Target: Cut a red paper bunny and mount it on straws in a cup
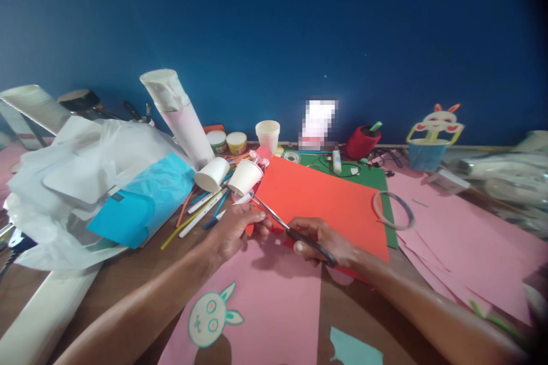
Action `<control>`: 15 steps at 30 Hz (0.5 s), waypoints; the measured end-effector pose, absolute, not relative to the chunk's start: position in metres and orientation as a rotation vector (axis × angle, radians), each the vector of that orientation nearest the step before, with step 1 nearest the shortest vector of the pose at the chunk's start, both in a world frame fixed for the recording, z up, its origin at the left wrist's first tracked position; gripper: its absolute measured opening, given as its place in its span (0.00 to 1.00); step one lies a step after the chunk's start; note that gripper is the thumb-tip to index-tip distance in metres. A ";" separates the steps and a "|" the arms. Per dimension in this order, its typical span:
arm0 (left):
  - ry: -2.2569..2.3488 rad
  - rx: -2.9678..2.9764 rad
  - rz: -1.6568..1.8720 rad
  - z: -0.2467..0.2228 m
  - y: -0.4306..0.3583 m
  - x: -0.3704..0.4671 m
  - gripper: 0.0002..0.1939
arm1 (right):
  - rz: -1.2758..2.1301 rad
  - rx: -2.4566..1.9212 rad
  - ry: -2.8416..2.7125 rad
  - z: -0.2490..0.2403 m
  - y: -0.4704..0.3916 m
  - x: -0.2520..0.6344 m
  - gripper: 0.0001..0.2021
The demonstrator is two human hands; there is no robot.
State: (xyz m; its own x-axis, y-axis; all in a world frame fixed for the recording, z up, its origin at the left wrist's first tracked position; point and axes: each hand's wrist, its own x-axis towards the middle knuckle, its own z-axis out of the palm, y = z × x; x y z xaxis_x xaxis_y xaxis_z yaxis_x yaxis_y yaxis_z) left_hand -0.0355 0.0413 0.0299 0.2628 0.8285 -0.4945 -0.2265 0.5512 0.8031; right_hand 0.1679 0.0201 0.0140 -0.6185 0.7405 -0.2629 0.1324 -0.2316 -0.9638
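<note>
**Scissors (291,233) slanting across the narrow gap between two hands, tips away to the left**

Far left, beyond the left forearm: a plastic bag (107,142) with a folded blue sheet (128,205) against it. Next, near the person and below the left hand (233,231): a rabbit drawing (208,319) on a pink sheet (282,302). At the left hand, fingers bent, thumb and fingertips drawn close together; impossible to tell whether around a small scrap. Just beyond: a tipped paper cup (245,177), close to the blade tips.

Then the scissors, long axis running from far left to near right, blades passing just beyond the left fingertips, handles lower and nearer the person. Around the handles, the right hand (327,239), curled in a grip, with thumb and fingers wrapped about them; clearly nearer to the scissors' handle end, with the left hand nearer to the blades. Under and behind both, a red sheet (329,194), reaching out to the right. At its right edge, a thin ring (411,218), well apart from either hand.
</note>
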 end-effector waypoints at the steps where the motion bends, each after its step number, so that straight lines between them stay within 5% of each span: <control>1: 1.071 0.677 0.791 0.030 0.041 -0.036 0.04 | 1.912 -1.031 -1.589 0.014 0.020 0.168 0.18; 15: 1.062 0.681 0.783 0.032 0.042 -0.036 0.05 | 1.957 -1.013 -1.529 0.018 0.019 0.169 0.19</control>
